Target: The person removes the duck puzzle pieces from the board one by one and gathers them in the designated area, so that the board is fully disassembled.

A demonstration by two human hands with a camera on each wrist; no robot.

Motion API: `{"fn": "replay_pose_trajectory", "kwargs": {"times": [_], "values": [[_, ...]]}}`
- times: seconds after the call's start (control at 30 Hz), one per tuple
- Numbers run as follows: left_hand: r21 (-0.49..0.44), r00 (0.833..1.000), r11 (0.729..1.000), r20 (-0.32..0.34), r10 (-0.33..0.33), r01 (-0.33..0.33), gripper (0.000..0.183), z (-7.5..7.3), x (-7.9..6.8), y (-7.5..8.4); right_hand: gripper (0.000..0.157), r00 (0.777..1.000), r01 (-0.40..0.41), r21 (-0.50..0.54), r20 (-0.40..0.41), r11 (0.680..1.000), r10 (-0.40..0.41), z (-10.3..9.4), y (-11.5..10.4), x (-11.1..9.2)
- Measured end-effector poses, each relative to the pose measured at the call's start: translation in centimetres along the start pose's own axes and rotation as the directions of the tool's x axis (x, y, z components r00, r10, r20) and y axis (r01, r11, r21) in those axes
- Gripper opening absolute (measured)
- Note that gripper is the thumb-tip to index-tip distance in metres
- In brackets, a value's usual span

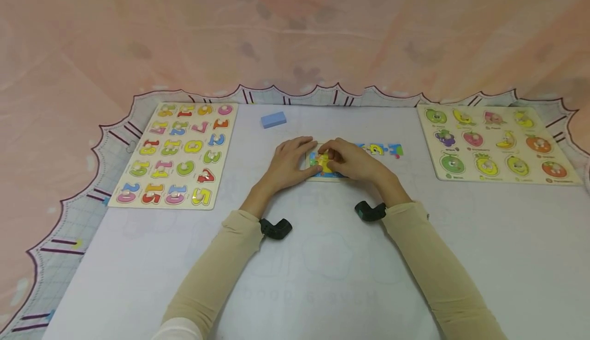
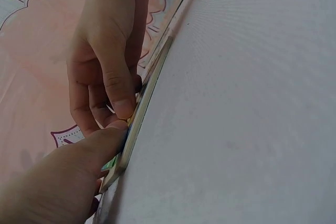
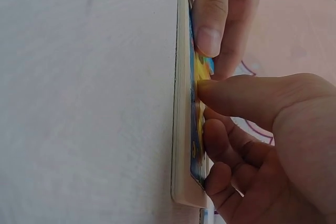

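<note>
A small jigsaw board [image 1: 322, 179] with a yellow and blue picture lies on the white table, between both hands. My left hand [image 1: 289, 163] rests at the board's left side, fingers extended past its edge, the thumb pressing on the picture. With fingers curled, my right hand [image 1: 358, 163] pinches a yellow jigsaw piece [image 1: 324, 162] over the board, its thumb close to the left thumb. Seen edge-on in the right wrist view, the wooden tray [image 3: 181, 129] lies flat beneath the pieces. The fingers cover much of the picture.
Loose jigsaw pieces [image 1: 395, 149] lie behind the right hand. A blue block [image 1: 274, 120] sits farther back. On the left is a number board [image 1: 184, 148], on the right a fruit board [image 1: 498, 143]. A patterned cloth [image 1: 295, 33] rises behind the table.
</note>
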State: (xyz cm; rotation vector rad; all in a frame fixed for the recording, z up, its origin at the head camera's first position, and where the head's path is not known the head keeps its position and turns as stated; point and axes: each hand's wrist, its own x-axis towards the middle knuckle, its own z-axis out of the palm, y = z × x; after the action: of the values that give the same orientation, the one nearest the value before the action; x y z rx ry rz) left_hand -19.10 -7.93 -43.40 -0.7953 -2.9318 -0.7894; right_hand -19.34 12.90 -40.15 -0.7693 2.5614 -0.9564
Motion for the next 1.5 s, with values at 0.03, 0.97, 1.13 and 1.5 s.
{"fn": "replay_pose_trajectory", "kwargs": {"times": [0.03,0.97,1.13,1.5], "values": [[0.001,1.000,1.000,0.000,0.001,-0.001,0.065,0.0,0.0,0.0,0.031,1.000,0.000,0.002,-0.002,1.000,0.000,0.0,0.0,0.0],[0.014,1.000,1.000,-0.015,0.003,-0.003,0.064,0.1,-0.2,0.1,0.009,0.985,-0.078,0.115,-0.145,0.990,0.095,-2.6,1.8,-1.4],[0.017,1.000,1.000,-0.014,0.003,-0.003,0.064,0.1,-0.2,0.1,0.010,0.986,-0.075,0.101,-0.141,0.992,0.089,-3.1,2.3,-1.8],[0.005,1.000,1.000,0.001,-0.003,0.003,0.064,-0.1,-0.3,0.1,0.009,0.980,-0.126,0.092,-0.140,0.988,0.138,-3.8,2.9,-2.3]]}}
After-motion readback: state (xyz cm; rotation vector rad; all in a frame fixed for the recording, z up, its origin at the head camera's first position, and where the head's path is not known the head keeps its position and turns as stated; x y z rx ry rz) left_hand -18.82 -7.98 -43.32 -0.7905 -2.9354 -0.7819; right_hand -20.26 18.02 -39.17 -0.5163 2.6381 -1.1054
